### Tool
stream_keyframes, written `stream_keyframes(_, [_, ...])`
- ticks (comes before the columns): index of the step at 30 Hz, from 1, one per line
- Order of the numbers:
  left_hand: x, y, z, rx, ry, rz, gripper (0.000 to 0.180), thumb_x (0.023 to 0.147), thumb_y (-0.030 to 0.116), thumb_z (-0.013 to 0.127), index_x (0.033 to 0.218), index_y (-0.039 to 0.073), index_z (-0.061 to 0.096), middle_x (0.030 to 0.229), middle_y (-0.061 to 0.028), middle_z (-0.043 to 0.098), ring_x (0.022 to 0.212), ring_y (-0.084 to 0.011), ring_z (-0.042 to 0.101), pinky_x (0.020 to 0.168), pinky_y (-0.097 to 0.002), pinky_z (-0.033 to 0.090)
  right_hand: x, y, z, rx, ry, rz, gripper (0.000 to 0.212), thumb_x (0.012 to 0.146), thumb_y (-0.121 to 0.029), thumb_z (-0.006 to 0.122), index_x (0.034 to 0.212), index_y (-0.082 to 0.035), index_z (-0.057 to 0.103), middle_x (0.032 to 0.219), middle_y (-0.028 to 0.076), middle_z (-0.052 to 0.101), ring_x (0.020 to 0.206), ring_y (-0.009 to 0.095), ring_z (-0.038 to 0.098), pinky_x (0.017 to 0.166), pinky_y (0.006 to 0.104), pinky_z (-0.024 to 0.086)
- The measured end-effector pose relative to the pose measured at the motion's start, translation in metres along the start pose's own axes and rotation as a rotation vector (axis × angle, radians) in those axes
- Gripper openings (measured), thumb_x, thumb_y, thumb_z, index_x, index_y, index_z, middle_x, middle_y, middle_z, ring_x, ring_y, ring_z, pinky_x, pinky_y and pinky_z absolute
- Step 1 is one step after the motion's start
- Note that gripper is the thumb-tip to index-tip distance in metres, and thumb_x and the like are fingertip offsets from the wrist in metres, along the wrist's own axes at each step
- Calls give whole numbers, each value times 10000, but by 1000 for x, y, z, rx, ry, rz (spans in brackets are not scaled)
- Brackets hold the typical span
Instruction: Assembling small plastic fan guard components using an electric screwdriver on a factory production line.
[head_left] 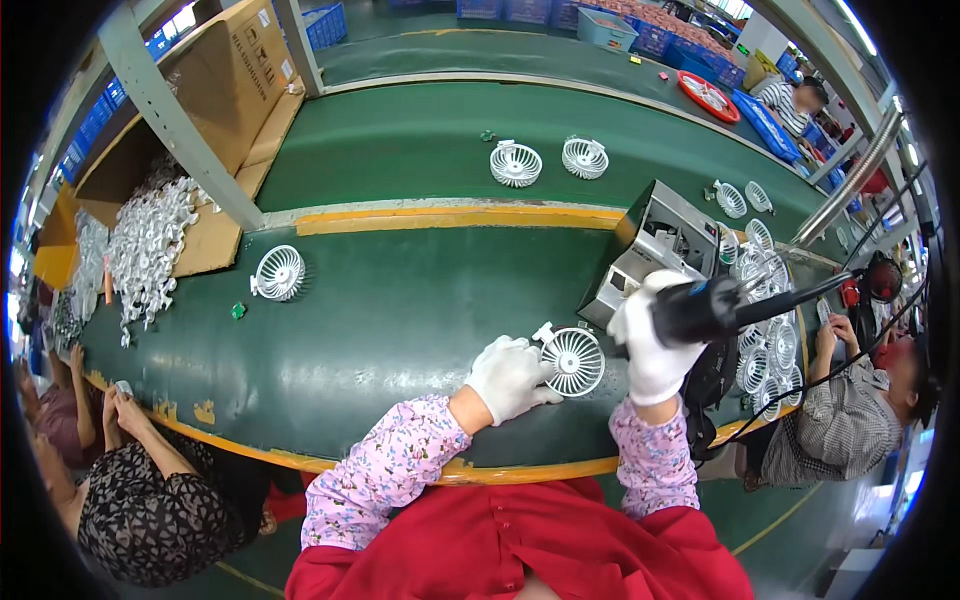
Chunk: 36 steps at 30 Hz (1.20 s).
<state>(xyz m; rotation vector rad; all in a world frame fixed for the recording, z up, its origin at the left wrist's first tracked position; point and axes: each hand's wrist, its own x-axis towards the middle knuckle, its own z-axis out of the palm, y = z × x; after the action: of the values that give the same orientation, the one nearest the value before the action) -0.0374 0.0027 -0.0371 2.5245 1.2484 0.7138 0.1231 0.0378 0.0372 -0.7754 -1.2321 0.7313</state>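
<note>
Fan grille [575,364] lies slatted face up just right of the gloved left hand [512,378], its stub [543,332] pointing forward-left, its long axis slanting back rightward. Half-curled left fingers meet the rim; whether they grip it cannot be told. The gloved right hand [652,350] is wrapped round a black power tool [692,312], cord [800,299] leading right.

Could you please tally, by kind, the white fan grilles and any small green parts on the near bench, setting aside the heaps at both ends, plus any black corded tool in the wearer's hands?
White fan grilles: 2
Small green part: 1
Black corded tool: 1
Total: 4
</note>
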Motion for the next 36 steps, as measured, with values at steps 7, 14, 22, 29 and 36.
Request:
stream_keyframes(7, [-1,1,-3,-21,-48,-43,309,664,417,676,723,115,647,649,-76,570,707,-250,570,638,-376,418,48,-8,-9,-7,92,-45,262,742,101,617,961,-9,523,717,27,547,533,87,527,486,223,428])
stream_keyframes(14, [-3,-1,0,-7,11,-17,316,639,438,693,668,131,623,628,-55,530,663,-230,547,615,-355,397,25,-17,-5,58,-16,38,317,735,122,600,994,-21,486,707,47,544,554,114,554,491,246,452])
stream_keyframes(22, [1,1,-3,-20,-59,-35,320,665,425,675,707,108,649,645,-80,570,697,-252,574,637,-374,419,-28,-4,16,123,-154,281,325,705,109,652,974,-16,520,781,26,568,677,81,561,611,227,474])
stream_keyframes(29, [0,0,-1,-41,-13,-45,327,657,425,680,697,102,646,634,-90,572,688,-260,580,628,-378,420,-36,5,21,47,-206,331,284,695,79,673,923,-25,540,797,31,566,711,90,571,631,231,480])
stream_keyframes(36, [2,4,-16,-79,-85,-123,319,657,426,692,744,121,657,695,-109,610,740,-290,611,668,-392,446,-38,16,6,25,-385,223,348,737,56,606,1036,-42,461,920,66,535,902,135,536,781,257,444])
